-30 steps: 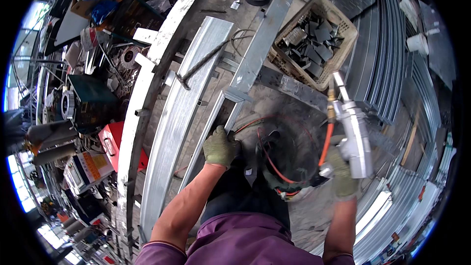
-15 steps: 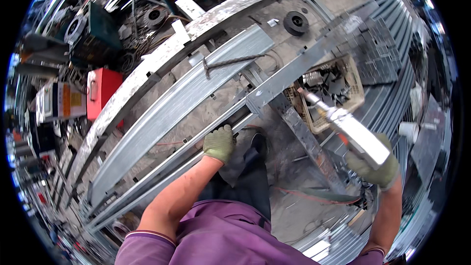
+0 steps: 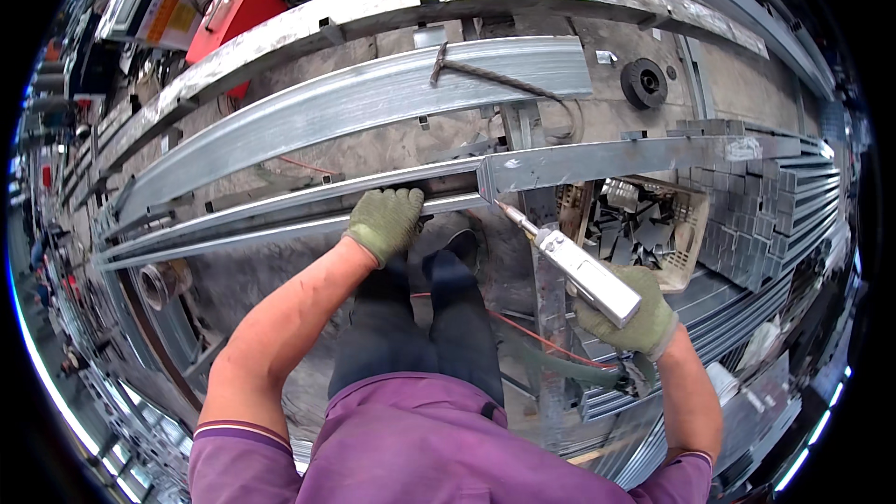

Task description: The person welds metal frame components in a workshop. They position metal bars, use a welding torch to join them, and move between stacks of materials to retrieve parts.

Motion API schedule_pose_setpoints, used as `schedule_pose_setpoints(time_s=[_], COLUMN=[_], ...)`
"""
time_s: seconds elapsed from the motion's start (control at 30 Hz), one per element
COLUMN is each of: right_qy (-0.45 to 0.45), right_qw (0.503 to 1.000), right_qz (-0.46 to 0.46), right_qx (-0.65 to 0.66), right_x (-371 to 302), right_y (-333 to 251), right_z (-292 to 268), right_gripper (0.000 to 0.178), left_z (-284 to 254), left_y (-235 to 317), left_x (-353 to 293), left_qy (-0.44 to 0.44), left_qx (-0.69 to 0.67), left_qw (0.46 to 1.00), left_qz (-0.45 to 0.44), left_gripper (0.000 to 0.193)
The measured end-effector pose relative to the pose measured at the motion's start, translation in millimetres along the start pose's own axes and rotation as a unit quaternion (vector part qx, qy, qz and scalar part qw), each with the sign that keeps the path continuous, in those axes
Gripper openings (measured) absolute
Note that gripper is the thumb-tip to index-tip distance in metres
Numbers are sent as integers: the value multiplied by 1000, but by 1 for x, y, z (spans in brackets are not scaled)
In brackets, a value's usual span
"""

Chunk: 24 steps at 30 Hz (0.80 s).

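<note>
My gloved left hand (image 3: 385, 224) is closed over the near side of a long galvanized steel channel (image 3: 280, 189), left of its joint. At that joint the channel meets a flat-faced steel beam (image 3: 597, 166) running off to the right. In my gloved right hand (image 3: 644, 322) is a silver, box-bodied handheld welding gun (image 3: 588, 273), pointing up and left. Its copper-coloured nozzle is at the near lower corner of the joint; whether it touches, I cannot tell. A dark hose (image 3: 560, 364) hangs below the gun. The right fingers are partly hidden behind its body.
A wide steel channel (image 3: 373, 98) lies beyond, with a T-shaped ribbed rod (image 3: 504, 81) on it. Farther back runs a whitish beam (image 3: 308, 33). To the right stand a plastic crate (image 3: 691, 233) of metal scraps and stacked steel tubes (image 3: 747, 215). A black wheel (image 3: 644, 84) lies on the floor.
My right hand has brought the welding gun left, its nozzle now by the joint. The whole view has turned and shifted. My left hand keeps its hold on the channel.
</note>
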State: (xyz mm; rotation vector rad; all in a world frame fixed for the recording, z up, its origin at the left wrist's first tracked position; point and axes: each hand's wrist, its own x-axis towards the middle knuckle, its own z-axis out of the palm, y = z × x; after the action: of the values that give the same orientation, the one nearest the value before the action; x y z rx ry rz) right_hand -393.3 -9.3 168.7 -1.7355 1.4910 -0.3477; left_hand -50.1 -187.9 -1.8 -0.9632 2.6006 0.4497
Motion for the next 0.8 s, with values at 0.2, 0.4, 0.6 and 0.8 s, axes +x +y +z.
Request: schedule_pose_setpoints(time_s=[0.2,0.4,0.6,0.8], right_qy=[32,-2,-3,-15], right_qw=[999,1000,1000,999], right_qz=[-13,-2,-23,-40], right_qx=[4,26,16,5], right_x=[13,20,22,28], right_y=[13,16,26,27], right_z=[2,-3,3,3], right_gripper=[26,25,24,25], left_z=[0,-4,1,0], left_y=[6,9,8,8], left_x=[-3,-4,-4,-4], left_qy=[-4,-5,4,15], left_qx=[-11,-23,-25,-23], left_qw=[1000,999,999,999], left_qz=[-20,-36,-42,-34], left_gripper=[34,33,32,28])
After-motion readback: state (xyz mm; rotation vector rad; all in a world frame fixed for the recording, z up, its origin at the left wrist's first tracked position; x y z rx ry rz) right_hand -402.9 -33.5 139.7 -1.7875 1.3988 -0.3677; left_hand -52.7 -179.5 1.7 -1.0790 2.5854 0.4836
